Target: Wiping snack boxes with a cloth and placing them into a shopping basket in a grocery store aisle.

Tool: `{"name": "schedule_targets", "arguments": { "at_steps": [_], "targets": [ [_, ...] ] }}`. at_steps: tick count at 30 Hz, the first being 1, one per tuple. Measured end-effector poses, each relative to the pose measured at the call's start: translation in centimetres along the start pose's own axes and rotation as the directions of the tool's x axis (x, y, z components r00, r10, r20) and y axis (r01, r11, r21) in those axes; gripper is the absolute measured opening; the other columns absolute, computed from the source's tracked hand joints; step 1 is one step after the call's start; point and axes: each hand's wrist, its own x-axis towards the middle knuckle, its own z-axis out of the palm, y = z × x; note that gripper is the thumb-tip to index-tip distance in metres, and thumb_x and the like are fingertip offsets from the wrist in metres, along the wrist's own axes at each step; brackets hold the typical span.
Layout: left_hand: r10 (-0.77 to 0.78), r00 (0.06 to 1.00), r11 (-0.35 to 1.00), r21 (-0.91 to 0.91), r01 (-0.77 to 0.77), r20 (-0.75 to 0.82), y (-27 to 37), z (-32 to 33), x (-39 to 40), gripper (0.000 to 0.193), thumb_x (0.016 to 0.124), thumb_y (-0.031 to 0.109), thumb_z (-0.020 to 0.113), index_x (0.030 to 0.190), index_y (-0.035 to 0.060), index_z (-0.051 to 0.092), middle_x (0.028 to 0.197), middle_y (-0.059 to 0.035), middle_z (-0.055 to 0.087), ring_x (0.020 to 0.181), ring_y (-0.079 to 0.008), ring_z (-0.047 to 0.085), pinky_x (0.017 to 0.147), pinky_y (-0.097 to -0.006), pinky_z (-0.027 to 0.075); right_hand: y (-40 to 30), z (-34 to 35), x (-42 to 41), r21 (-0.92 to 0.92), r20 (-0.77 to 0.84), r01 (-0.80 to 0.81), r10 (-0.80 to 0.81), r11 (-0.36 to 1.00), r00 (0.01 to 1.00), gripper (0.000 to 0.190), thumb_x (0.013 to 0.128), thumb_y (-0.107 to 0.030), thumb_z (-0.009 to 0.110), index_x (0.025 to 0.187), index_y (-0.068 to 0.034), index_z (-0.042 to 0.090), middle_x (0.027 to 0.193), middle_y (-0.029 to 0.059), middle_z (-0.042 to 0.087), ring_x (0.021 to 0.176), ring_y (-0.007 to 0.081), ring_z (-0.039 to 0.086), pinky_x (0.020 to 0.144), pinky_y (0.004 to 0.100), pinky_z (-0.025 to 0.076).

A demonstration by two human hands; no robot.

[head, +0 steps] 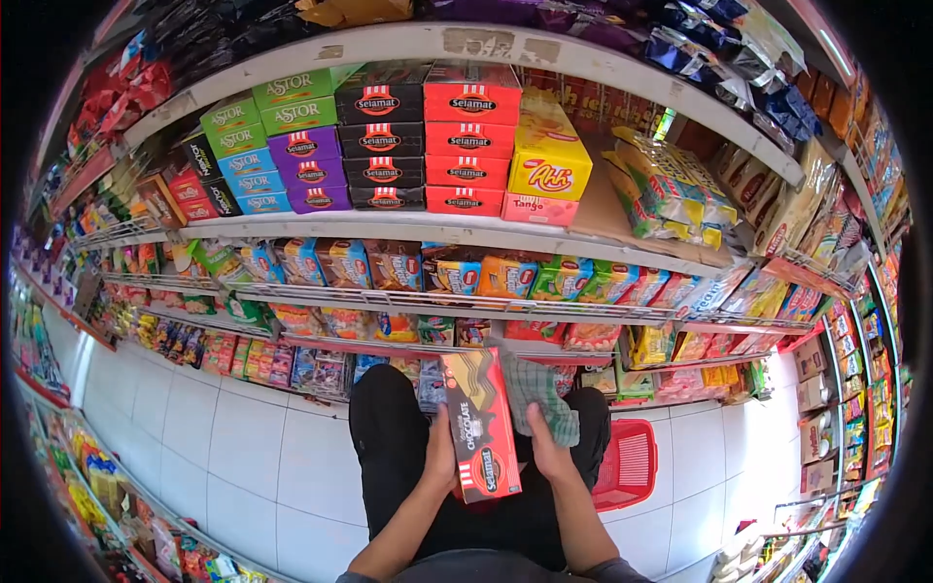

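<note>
A red and black Selamat chocolate wafer box (481, 426) is held upright over my lap, its printed front towards me. My left hand (439, 452) grips the box along its left side, with most of the fingers hidden behind it. In my right hand (547, 444) is a green checked cloth (541, 397), bunched up beside the box's right edge. Both of my knees, in black trousers (386, 437), are bent on either side of the hands.
Before me rises a store shelf (321, 227) with stacked red Selamat boxes (472, 138), black boxes (383, 135) and green Astor boxes (295, 102). Snack packs (510, 277) line the lower tiers. A red plastic basket (630, 466) stands on the white tiled floor (240, 452) by my right knee.
</note>
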Motion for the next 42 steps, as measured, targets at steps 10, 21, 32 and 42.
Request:
{"name": "schedule_targets", "arguments": {
  "at_steps": [10, 21, 32, 42],
  "targets": [
    [0.294, 0.954, 0.948, 0.146, -0.283, -0.055, 2.5, -0.9, -0.3, 0.047, 0.095, 0.027, 0.048, 0.133, 0.0034, 0.036, 0.123, -0.0061, 0.048, 0.108, -0.0138, 0.050, 0.092, -0.0267, 0.040, 1.9, -0.2, -7.0, -0.226, 0.261, 0.110, -0.049, 0.968, 0.964, 0.045, 0.092, -0.014, 0.048, 0.133, 0.001, 0.039, 0.136, 0.0157, 0.044, 0.126, 0.0236, 0.041, 0.104, 0.0323, 0.030],
    [0.087, 0.993, 0.996, 0.023, -0.086, -0.085, 0.4, 0.2, -0.2, 0.046, 0.096, 0.034, 0.046, 0.132, 0.0055, 0.040, 0.116, -0.0062, 0.054, 0.105, -0.0158, 0.054, 0.089, -0.0307, 0.044, 0.7, 0.3, -3.0, -0.047, 0.045, 0.052, -0.050, 0.998, 0.998, 0.037, 0.094, -0.020, 0.044, 0.124, 0.001, 0.050, 0.124, 0.0132, 0.056, 0.114, 0.0226, 0.051, 0.096, 0.0322, 0.037],
    [0.015, 0.996, 0.952, 0.305, 0.011, -0.085, 0.1, 0.4, 0.4, 0.055, 0.094, 0.033, 0.051, 0.137, 0.0027, 0.035, 0.128, -0.0072, 0.047, 0.116, -0.0159, 0.044, 0.097, -0.0301, 0.036, 7.5, -0.3, -4.2, 0.205, 0.002, 0.073, -0.075, 0.976, 0.997, 0.039, 0.095, -0.022, 0.045, 0.127, 0.001, 0.047, 0.125, 0.0135, 0.054, 0.113, 0.0231, 0.052, 0.093, 0.0333, 0.039],
    [0.066, 0.994, 0.973, -0.214, -0.083, -0.086, 2.1, 1.7, -0.5, 0.074, 0.089, 0.064, 0.031, 0.134, 0.0043, 0.040, 0.127, -0.0101, 0.050, 0.113, -0.0242, 0.051, 0.097, -0.0344, 0.039, 2.7, 3.1, -5.2, -0.143, 0.272, 0.117, -0.074, 0.983, 0.960, 0.046, 0.094, -0.023, 0.045, 0.132, 0.002, 0.039, 0.137, 0.0169, 0.041, 0.122, 0.0241, 0.044, 0.104, 0.0346, 0.030]
  ]
}}
